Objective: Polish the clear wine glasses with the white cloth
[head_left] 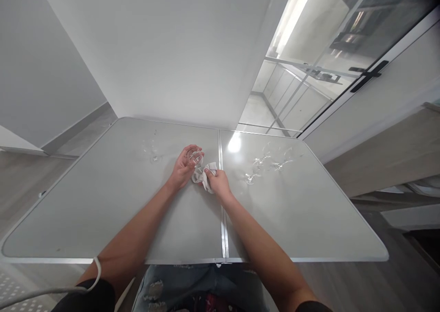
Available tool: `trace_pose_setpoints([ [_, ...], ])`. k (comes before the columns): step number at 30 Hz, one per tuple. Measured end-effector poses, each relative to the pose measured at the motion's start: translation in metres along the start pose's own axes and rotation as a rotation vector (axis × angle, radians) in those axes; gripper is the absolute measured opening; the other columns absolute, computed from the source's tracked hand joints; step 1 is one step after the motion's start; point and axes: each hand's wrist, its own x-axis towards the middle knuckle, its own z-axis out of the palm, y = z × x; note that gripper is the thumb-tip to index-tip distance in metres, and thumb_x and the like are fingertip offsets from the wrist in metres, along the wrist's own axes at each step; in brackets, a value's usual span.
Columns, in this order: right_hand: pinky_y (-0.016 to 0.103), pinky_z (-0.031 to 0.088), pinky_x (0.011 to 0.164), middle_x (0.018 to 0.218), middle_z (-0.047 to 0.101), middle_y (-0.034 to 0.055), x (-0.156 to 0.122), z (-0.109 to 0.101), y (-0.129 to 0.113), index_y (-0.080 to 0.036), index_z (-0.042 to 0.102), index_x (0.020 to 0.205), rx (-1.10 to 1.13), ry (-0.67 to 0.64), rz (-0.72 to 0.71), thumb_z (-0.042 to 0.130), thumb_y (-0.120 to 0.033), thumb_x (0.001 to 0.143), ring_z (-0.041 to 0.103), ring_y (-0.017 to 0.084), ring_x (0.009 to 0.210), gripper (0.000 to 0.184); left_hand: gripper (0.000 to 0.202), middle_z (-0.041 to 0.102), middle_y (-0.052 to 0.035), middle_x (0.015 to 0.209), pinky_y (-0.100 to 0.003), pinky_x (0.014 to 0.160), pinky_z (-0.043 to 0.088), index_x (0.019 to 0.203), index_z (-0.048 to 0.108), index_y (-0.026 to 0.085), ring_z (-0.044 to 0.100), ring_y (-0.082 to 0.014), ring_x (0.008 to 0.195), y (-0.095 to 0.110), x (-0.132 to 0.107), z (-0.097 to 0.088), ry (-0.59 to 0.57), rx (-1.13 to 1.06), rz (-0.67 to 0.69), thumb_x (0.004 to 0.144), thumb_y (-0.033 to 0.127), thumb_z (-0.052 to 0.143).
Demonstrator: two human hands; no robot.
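Note:
My left hand (182, 167) is wrapped round a clear wine glass (195, 156) held over the middle of the grey folding table (103, 202). Just to its right, my right hand (218, 182) grips a small grey cloth (202, 174) bunched against the glass. Both hands hover close together beside the table's centre seam.
One clear glass (153, 152) stands on the table's left half. Several more wine glasses (268, 163) stand and lie on the right half. A white wall runs behind the table, and a glass door is at the right. A white cable (51, 290) hangs near my left elbow.

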Motion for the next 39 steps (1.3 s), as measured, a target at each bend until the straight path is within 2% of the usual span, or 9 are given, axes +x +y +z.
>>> trace_pose_setpoints([
  [7,0.025,0.039,0.05,0.055,0.062,0.0029,-0.012,-0.008,-0.02,-0.018,0.066,0.067,-0.152,0.019,-0.016,0.056,-0.061,0.088,0.055,0.016,0.049,0.049,0.061,0.058,-0.0121,0.136,-0.043,0.113,0.043,0.128,0.063,0.025,0.063,-0.0249,0.118,0.0,0.002,-0.006,0.032,-0.035,0.037,0.074,0.04,0.087],
  [14,0.031,0.05,0.076,0.076,0.068,0.0064,-0.027,-0.026,-0.038,-0.019,0.07,0.078,-0.375,0.341,-0.605,0.061,-0.025,0.081,0.065,0.023,0.085,0.01,0.056,0.058,-0.0109,0.136,-0.043,0.113,0.043,0.125,0.065,0.025,0.061,-0.0251,0.123,-0.002,0.004,-0.008,0.084,-0.049,0.054,0.075,0.036,0.087],
  [18,0.038,0.049,0.1,0.122,0.068,0.0093,-0.032,-0.023,-0.043,-0.021,0.071,0.113,-0.093,0.153,-0.879,0.048,-0.004,0.073,0.062,0.023,0.117,0.049,0.055,0.058,-0.0107,0.137,-0.038,0.108,0.047,0.126,0.063,0.026,0.06,-0.0245,0.124,-0.001,0.004,-0.011,0.077,-0.051,0.031,0.077,0.036,0.086],
  [22,0.034,0.051,0.094,0.116,0.066,0.0075,-0.032,-0.024,-0.046,-0.022,0.072,0.109,0.053,0.04,-0.835,0.046,-0.004,0.072,0.064,0.02,0.105,0.049,0.059,0.058,-0.0115,0.137,-0.037,0.108,0.047,0.127,0.063,0.025,0.061,-0.0251,0.123,-0.001,0.004,-0.012,0.042,-0.036,-0.001,0.075,0.035,0.087],
  [26,0.03,0.052,0.079,0.105,0.061,0.0072,-0.032,-0.039,-0.054,-0.018,0.068,0.075,0.093,-0.335,-0.726,0.058,-0.023,0.078,0.061,0.017,0.085,0.012,0.059,0.058,-0.0114,0.137,-0.038,0.11,0.046,0.127,0.062,0.025,0.061,-0.0251,0.123,-0.001,0.003,-0.011,0.035,-0.001,-0.005,0.075,0.036,0.087],
  [30,0.03,0.051,0.075,0.089,0.066,0.007,-0.036,-0.046,-0.06,-0.018,0.065,0.071,0.077,-0.791,-0.632,0.04,-0.06,0.097,0.06,0.017,0.076,0.055,0.058,0.058,-0.0106,0.137,-0.038,0.111,0.044,0.127,0.062,0.026,0.061,-0.025,0.123,0.0,0.003,-0.01,0.041,0.051,-0.016,0.076,0.036,0.086],
  [32,0.029,0.049,0.073,0.08,0.066,0.0063,-0.036,-0.041,-0.057,-0.018,0.064,0.068,-0.006,-0.591,-0.61,0.034,-0.065,0.098,0.059,0.017,0.071,0.063,0.058,0.058,-0.0107,0.136,-0.039,0.111,0.044,0.126,0.062,0.026,0.062,-0.0247,0.121,0.0,0.003,-0.01,0.033,0.055,-0.008,0.075,0.037,0.087],
  [35,0.027,0.044,0.072,0.084,0.069,0.0023,-0.032,-0.027,-0.047,-0.021,0.071,0.102,-0.291,-0.119,-0.579,0.06,-0.054,0.091,0.059,0.015,0.071,0.037,0.061,0.057,-0.0119,0.138,-0.039,0.109,0.046,0.128,0.062,0.026,0.061,-0.0254,0.122,0.001,0.003,-0.009,0.003,0.053,-0.027,0.074,0.039,0.087],
  [39,0.025,0.04,0.069,0.088,0.073,-0.0002,-0.025,-0.017,-0.036,-0.026,0.067,0.122,-0.631,0.027,-0.493,0.068,-0.042,0.086,0.063,0.016,0.076,0.039,0.063,0.054,-0.0125,0.14,-0.041,0.11,0.046,0.13,0.061,0.025,0.059,-0.0281,0.125,0.002,0.001,-0.008,-0.078,0.051,-0.063,0.074,0.039,0.087],
])
